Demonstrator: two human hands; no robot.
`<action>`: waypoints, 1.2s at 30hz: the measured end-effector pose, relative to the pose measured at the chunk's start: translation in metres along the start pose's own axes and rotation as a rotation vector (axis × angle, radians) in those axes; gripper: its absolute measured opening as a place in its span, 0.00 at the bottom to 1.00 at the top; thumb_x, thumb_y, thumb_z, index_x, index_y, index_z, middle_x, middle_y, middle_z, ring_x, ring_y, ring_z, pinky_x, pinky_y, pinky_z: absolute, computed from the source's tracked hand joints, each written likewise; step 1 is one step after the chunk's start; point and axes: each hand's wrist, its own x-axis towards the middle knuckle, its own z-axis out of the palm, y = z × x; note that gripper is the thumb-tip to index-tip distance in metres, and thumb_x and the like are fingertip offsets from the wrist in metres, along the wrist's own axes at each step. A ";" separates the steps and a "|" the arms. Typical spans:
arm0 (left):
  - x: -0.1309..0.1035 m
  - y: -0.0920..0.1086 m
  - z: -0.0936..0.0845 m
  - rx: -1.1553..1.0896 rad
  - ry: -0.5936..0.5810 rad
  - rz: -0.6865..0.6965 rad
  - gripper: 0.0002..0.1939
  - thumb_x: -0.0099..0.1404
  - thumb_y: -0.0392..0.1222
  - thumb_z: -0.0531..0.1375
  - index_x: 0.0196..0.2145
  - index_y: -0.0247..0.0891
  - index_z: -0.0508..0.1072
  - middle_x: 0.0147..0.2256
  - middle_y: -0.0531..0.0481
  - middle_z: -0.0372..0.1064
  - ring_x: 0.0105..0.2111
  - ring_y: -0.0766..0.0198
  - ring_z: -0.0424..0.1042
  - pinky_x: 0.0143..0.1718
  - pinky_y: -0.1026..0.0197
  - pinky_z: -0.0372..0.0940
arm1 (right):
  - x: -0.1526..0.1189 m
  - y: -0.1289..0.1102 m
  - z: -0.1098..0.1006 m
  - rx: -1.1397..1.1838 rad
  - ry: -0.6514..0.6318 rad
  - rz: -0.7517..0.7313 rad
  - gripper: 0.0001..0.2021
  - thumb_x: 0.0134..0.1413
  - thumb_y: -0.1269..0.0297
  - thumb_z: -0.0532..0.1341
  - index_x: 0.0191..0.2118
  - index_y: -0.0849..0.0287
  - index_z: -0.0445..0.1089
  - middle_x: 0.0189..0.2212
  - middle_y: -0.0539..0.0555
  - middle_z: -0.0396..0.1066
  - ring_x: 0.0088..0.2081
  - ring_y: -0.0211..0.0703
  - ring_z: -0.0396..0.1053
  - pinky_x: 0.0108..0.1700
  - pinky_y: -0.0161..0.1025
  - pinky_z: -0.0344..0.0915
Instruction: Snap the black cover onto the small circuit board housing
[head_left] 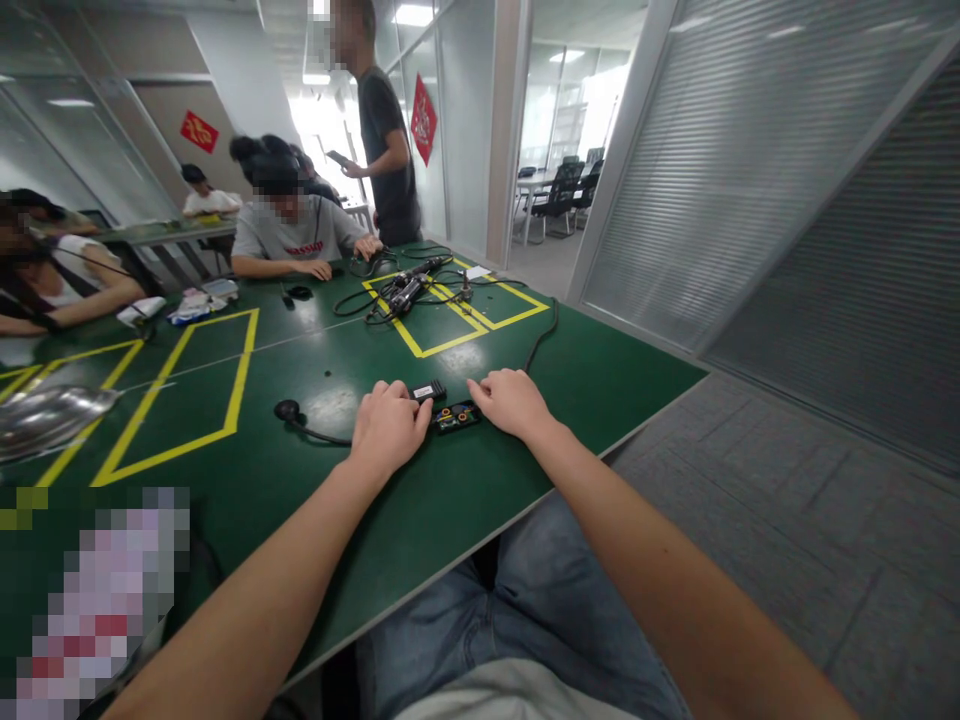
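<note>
A small black device [457,417] with an open face showing orange rings and coloured parts lies on the green table [600,375] between my hands. My left hand [390,425] is closed at its left end, with a black cable running out on the left to a round black knob [286,410]. Just behind the device is a black piece with a white label [426,392], close to my left fingers. My right hand [511,402] has its fingers curled at the device's right end, and a dark cable [541,335] rises behind it. What either hand grips is partly hidden.
Black tools with tangled cables [409,290] lie farther back among yellow tape outlines [450,348]. A metal bowl [52,420] sits at the far left. One person [289,235] sits across the table, another [386,150] stands behind. The table's front edge runs below my forearms.
</note>
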 end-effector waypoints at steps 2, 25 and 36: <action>0.001 0.001 0.000 0.025 -0.005 -0.004 0.30 0.80 0.53 0.52 0.29 0.41 0.86 0.36 0.37 0.74 0.44 0.45 0.70 0.43 0.45 0.68 | 0.000 -0.001 0.000 -0.005 0.020 0.016 0.28 0.81 0.53 0.52 0.36 0.58 0.85 0.39 0.63 0.83 0.44 0.54 0.78 0.45 0.44 0.62; 0.007 -0.016 0.011 -0.384 0.041 -0.151 0.16 0.71 0.42 0.65 0.56 0.43 0.80 0.53 0.42 0.82 0.53 0.45 0.78 0.58 0.44 0.72 | 0.000 0.002 -0.006 0.075 -0.010 0.037 0.29 0.83 0.55 0.50 0.36 0.58 0.84 0.38 0.60 0.84 0.44 0.51 0.79 0.44 0.42 0.61; -0.005 -0.007 0.006 -0.444 0.060 0.378 0.18 0.76 0.43 0.62 0.59 0.42 0.82 0.50 0.42 0.79 0.49 0.51 0.76 0.55 0.47 0.73 | 0.002 0.006 0.000 0.170 0.007 0.019 0.31 0.84 0.54 0.46 0.41 0.58 0.85 0.42 0.60 0.84 0.46 0.50 0.79 0.47 0.41 0.62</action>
